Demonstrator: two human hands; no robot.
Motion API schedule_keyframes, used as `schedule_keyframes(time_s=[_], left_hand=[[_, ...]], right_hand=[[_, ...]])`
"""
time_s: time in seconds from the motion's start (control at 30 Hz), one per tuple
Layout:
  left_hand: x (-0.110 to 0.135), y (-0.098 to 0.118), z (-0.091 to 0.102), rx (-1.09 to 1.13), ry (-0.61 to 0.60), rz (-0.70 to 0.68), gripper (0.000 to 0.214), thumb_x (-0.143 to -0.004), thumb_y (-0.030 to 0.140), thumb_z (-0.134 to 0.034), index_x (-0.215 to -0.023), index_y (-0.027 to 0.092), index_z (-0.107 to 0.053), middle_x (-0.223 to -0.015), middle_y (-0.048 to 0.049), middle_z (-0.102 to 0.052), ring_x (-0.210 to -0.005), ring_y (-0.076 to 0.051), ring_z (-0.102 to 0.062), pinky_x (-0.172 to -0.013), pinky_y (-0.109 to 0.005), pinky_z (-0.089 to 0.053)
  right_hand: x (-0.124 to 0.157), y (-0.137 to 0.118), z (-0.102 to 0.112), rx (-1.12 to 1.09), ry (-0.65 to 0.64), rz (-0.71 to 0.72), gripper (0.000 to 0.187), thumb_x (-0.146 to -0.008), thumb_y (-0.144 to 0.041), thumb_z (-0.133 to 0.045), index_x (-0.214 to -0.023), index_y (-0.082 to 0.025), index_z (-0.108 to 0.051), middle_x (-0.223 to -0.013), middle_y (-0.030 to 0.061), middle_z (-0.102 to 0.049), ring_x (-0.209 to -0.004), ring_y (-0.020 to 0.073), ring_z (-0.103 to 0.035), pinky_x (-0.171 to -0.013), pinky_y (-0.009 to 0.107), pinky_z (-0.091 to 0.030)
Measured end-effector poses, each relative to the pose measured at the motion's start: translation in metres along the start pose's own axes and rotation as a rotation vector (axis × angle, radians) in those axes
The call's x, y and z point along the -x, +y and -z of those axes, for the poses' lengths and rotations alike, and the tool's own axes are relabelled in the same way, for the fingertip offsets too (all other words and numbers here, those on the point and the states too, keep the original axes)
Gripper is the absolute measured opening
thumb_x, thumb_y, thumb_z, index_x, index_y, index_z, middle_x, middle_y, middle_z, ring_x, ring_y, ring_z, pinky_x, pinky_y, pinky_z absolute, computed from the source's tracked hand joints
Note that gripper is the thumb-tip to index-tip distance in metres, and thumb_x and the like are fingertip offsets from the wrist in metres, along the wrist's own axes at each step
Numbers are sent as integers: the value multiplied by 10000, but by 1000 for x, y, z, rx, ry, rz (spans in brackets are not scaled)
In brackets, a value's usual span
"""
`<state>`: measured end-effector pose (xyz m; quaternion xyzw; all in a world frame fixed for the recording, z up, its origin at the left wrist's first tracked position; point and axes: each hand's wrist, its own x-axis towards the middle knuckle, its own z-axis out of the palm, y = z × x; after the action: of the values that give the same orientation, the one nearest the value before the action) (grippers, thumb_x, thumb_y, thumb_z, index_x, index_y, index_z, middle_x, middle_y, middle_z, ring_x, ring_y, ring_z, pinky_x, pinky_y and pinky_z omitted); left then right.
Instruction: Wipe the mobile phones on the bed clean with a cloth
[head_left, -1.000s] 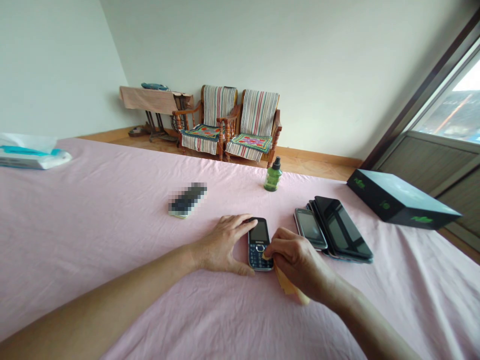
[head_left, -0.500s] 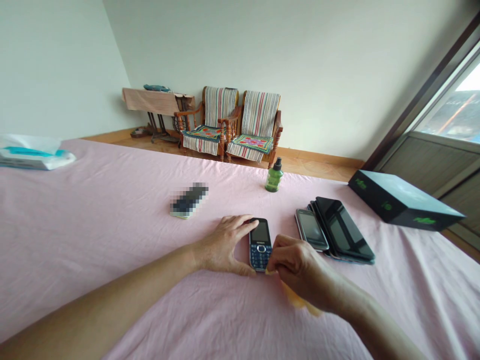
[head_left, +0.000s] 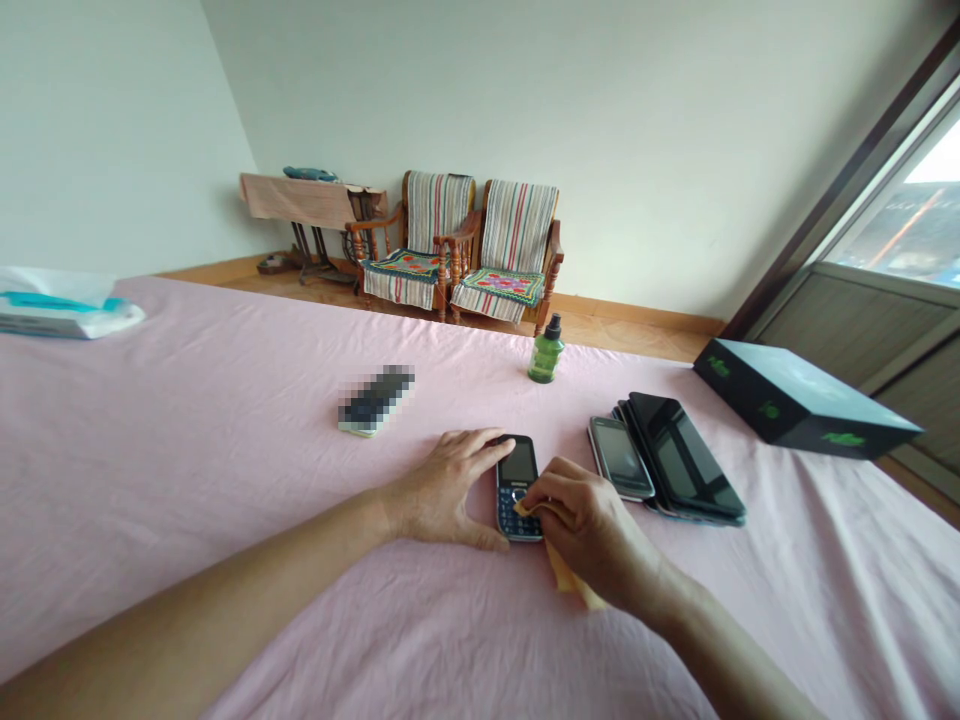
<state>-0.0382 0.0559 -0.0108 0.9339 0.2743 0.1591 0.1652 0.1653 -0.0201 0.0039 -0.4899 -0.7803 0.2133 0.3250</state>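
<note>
A dark blue keypad phone (head_left: 518, 464) lies face up on the pink sheet, its screen end pointing away from me. My left hand (head_left: 439, 492) grips it from the left, fingers at the top edge and thumb by the bottom corner. My right hand (head_left: 592, 525) is closed around a yellow cloth (head_left: 568, 582), and a pinched tip of that cloth presses on the keypad just below the round centre button. The rest of the cloth hangs beneath the right hand. Part of the keypad is hidden by the fingers.
To the right lie a silver-edged phone (head_left: 621, 458) and a stack of black devices (head_left: 686, 455), with a black box (head_left: 802, 400) beyond. A green spray bottle (head_left: 546, 352) stands behind. Leftward are a pixelated phone (head_left: 375, 402) and a tissue pack (head_left: 67, 305).
My right hand has moved the cloth tip from the phone's lower right corner up and left onto the keypad. The left hand keeps its place on the phone.
</note>
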Motion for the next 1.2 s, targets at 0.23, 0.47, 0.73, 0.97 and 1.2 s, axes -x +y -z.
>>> schedule_keyframes(time_s=[0.23,0.47,0.73,0.97,1.2], left_hand=[[0,0,0,-10,-12,8,992,-638,677,-706,-1422,184,-350,-1459,-170,-357,-1320,-364,-343,-1073,-512,-268],[0,1,1,-2,-4,7,995,-633,693,-699,-1422,194,-354,-1450,-170,-371,-1312,-369,-354,-1068,-517,-271],[0,1,0,-11,-8,4,993,-644,696,-688,-1418,171,-356,-1454,-181,-362,-1321,-364,-341,-1074,-519,-263],[0,1,0,-3,-8,3,996,-634,688,-700,-1413,168,-362,-1455,-179,-360,-1321,-366,-341,-1081,-515,-258],[0,1,0,-20,-16,2,989,-650,660,-704,-1418,149,-347,-1455,-182,-355,-1321,-355,-339,-1076,-510,-265]], right_hand=[[5,-12,5,-13,-115,-1,361,-667,120,-462,-709,-177,-664,-783,-5,-579,-697,95,-569,-610,195,-402],[4,-13,13,-43,-101,29,284,-747,47,-531,-729,-195,-679,-770,-13,-622,-675,96,-584,-604,197,-421],[-4,2,-1,81,171,-13,169,-845,-83,-543,-807,-188,-670,-777,22,-599,-713,140,-589,-647,251,-441],[-3,8,-4,156,36,11,264,-834,-9,-488,-832,-177,-691,-802,29,-559,-718,134,-579,-650,244,-440],[0,-1,1,215,-74,-35,255,-834,-2,-499,-760,-169,-677,-788,12,-541,-711,122,-572,-652,242,-411]])
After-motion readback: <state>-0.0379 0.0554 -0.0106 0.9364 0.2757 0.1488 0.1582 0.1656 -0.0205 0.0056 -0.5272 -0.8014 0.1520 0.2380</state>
